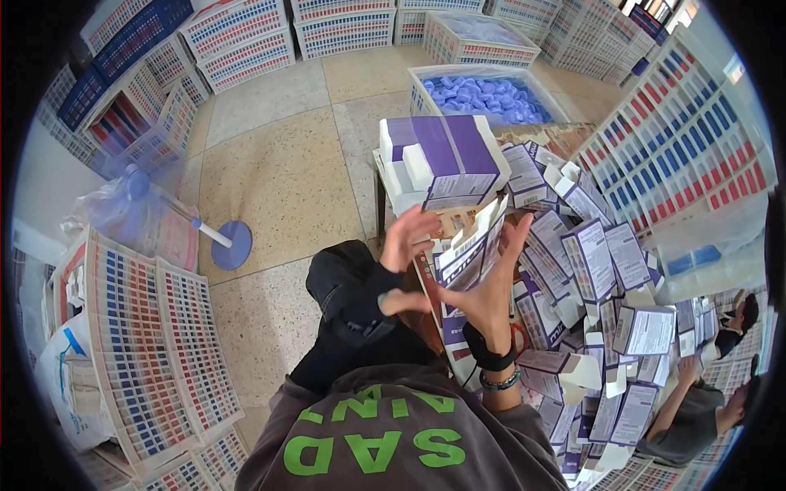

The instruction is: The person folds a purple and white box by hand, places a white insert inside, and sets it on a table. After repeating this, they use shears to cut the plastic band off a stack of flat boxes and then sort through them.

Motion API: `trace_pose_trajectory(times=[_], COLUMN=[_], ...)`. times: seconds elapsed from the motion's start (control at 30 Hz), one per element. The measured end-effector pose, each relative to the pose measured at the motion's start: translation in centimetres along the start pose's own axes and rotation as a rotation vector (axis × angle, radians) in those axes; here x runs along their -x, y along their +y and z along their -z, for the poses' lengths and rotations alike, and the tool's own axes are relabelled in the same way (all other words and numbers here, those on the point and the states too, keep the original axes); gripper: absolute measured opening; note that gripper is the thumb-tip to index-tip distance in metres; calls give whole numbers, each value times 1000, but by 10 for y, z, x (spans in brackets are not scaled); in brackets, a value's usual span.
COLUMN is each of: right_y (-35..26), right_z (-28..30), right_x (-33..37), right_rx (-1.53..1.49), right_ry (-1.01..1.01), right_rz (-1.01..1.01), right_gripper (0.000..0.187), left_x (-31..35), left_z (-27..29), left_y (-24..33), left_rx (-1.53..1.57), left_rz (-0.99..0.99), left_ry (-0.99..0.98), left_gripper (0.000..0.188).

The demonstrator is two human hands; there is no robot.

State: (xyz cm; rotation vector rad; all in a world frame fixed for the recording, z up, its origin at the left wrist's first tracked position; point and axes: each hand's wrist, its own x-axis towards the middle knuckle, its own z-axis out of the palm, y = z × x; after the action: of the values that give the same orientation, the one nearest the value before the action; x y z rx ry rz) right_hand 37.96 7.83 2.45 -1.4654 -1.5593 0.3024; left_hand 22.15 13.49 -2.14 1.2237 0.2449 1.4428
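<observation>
My left hand [405,254] is raised above my lap with fingers and thumb spread, holding nothing. Facing it, my right hand [491,290] has its thumb and fingers stretched apart, with a dark band and beads on its wrist. Close beside it, on the left edge of the heap, several flattened purple-and-white cartons [468,254] stand at a tilt; whether the hand touches them I cannot make out. Beyond my hands sits a larger block of purple-and-white boxes [463,155]. Right of my right hand lies a heap of small purple-and-white cartons [589,262], some with open flaps.
A crate [417,94] full of blue plastic pieces [491,100] stands on the far side. White slatted crates line the left [172,344], back [344,34] and right [679,139]. A blue-based stand [232,245] is on the floor. Co-workers [692,425] are at lower right.
</observation>
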Motion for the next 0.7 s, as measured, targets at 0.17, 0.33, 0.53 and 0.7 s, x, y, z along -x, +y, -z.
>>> trace_pose_trajectory(times=[0.17, 0.33, 0.53, 0.7], right_y=[-42, -49, -51, -51], right_z=[-18, -34, -39, -45], right_x=[-9, -13, -23, -30], right_rx=[-226, -593, -934, -818], right_ry=[51, -56, -220, -229], right_rz=[36, 77, -66, -60], right_gripper=[143, 111, 66, 53], left_x=[27, 34, 30, -2], left_z=[26, 73, 61, 53], left_y=[2, 18, 21, 38], left_rx=[-490, -159, -39, -978], left_rz=[-23, 366, 253, -581], left_ry=[-237, -81, 45, -141], left_gripper=[116, 105, 66, 51])
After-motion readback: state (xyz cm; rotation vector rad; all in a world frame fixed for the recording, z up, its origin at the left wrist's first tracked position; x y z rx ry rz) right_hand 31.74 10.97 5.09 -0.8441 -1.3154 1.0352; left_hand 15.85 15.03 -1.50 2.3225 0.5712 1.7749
